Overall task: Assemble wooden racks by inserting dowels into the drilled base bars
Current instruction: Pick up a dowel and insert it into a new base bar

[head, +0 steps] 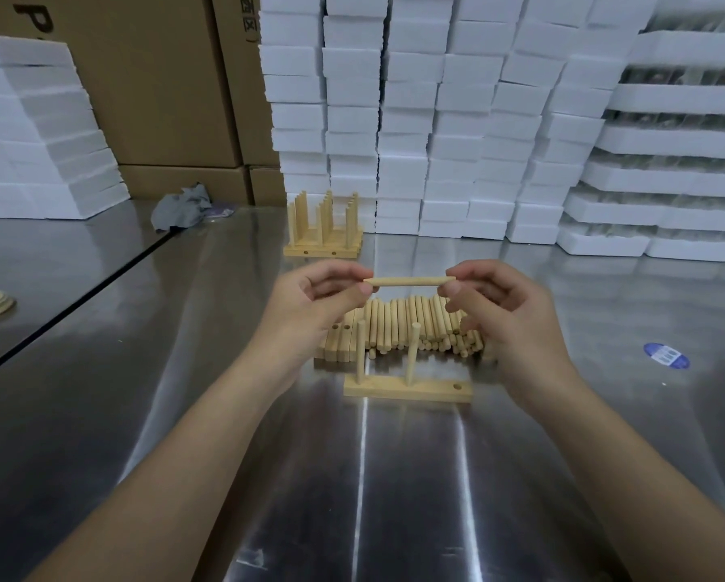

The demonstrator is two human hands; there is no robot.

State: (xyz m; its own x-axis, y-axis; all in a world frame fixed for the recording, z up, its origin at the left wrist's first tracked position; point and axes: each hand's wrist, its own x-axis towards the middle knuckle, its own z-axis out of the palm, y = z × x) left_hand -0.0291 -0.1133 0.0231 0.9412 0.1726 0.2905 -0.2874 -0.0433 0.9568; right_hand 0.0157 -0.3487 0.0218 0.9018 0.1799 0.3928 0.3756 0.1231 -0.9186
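Head view: our left hand (310, 306) and right hand (505, 317) pinch one dowel (409, 281) by its ends — level, likely readying it for the base bar (406, 390)'s open hole (458, 387).

Of the person only two forearms and two hands show; the left forearm (184, 455) is bare along all its visible length, from the lower edge of the view up to the wrist; the right forearm (604, 455) is bare likewise; both are slender and smooth, narrowing toward the wrists; the left hand (310, 304) is bare, a short rounded nail showing on its thumb; the right hand (511, 317) is bare too, its thumbnail also cut short.
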